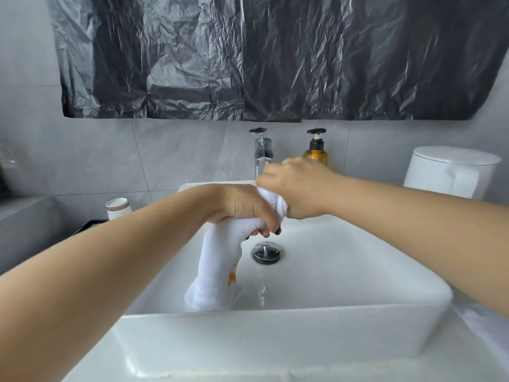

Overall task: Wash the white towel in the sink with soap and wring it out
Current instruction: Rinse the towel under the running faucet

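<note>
The white towel [220, 260] is gripped by both hands above the basin of the sink [344, 274]. The left hand [242, 206] is curled over the twisted upper part of the towel, with the fingers wrapped down round it and dark-painted nails shown at the fingertips. The right hand [297, 188] is closed round the towel's top end, just beside the left hand and a little higher and farther back. Between the two hands a short twisted length of cloth is seen. Below the left hand the rest of the towel is hung down as a thick roll, its lower end resting on the basin floor near the front wall; a small orange mark is shown on its right side. A thin stream of water [261, 288] is seen falling to the basin floor just right of the towel. The round metal drain plug [266, 252] is set in the basin behind that stream. Behind the hands a chrome tap [263, 153] is mounted at the back rim, and an amber pump bottle [316, 150] with a black head is stood just to its right. A white ringed cup [118, 206] is placed to the left of the sink, a white lidded container [451, 172] to the right. Black crumpled plastic sheeting [275, 56] is hung across the grey tiled wall above
</note>
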Demonstrator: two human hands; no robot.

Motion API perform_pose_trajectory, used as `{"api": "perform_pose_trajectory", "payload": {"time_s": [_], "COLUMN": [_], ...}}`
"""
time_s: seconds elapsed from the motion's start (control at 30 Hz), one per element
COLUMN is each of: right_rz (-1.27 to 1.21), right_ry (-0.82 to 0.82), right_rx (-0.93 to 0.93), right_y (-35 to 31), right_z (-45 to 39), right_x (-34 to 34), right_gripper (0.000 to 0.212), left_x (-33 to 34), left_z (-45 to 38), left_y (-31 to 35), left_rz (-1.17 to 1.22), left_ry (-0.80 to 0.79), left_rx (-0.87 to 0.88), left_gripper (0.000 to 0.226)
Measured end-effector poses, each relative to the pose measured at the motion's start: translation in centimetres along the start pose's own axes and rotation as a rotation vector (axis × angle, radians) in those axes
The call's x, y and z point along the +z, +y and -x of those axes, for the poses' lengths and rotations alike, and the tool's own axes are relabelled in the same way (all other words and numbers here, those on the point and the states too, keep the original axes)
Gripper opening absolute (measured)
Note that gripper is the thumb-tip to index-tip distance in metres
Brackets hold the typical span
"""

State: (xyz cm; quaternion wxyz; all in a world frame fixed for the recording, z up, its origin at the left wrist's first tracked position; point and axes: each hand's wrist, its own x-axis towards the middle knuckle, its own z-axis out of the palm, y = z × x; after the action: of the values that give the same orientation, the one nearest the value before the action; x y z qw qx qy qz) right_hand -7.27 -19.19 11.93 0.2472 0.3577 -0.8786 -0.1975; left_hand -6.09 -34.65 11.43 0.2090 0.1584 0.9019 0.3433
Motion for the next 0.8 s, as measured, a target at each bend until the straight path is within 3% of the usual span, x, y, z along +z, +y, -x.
{"api": "perform_pose_trajectory", "payload": {"time_s": [0.2,0.33,0.43,0.6,0.7,0.8], "right_rz": [-0.013,-0.062,-0.211,-0.551,-0.691,-0.696], "right_ry": [-0.316,-0.497,-0.649,-0.849,-0.793,-0.453], "right_rx": [0.157,0.209,0.252,0.368,0.407,0.388], "right_y": [-1.5,-1.9,-1.8,-1.5,-1.2,-1.6], "right_z": [0.2,0.4,0.4,1.3,1.7,3.0], "right_x": [-1.0,-0.8,0.0,0.4,1.3,2.2], "right_gripper": [0.027,0.022,0.023,0.018,0.034,0.066], "left_x": [2.5,3.8,4.7,6.1,5.9,4.8], "left_z": [-1.5,-2.0,-2.2,-2.2,-2.1,-1.7], "left_y": [-0.5,-0.1,-0.1,-0.7,-1.1,-1.9], "left_rz": [-0.198,-0.537,-0.712,-0.794,-0.764,-0.612], "left_ry": [0.234,0.282,0.305,0.340,0.377,0.386], "left_rx": [-0.028,-0.025,-0.006,0.023,0.043,0.049], "left_gripper": [0.002,0.013,0.022,0.014,0.019,0.028]}}
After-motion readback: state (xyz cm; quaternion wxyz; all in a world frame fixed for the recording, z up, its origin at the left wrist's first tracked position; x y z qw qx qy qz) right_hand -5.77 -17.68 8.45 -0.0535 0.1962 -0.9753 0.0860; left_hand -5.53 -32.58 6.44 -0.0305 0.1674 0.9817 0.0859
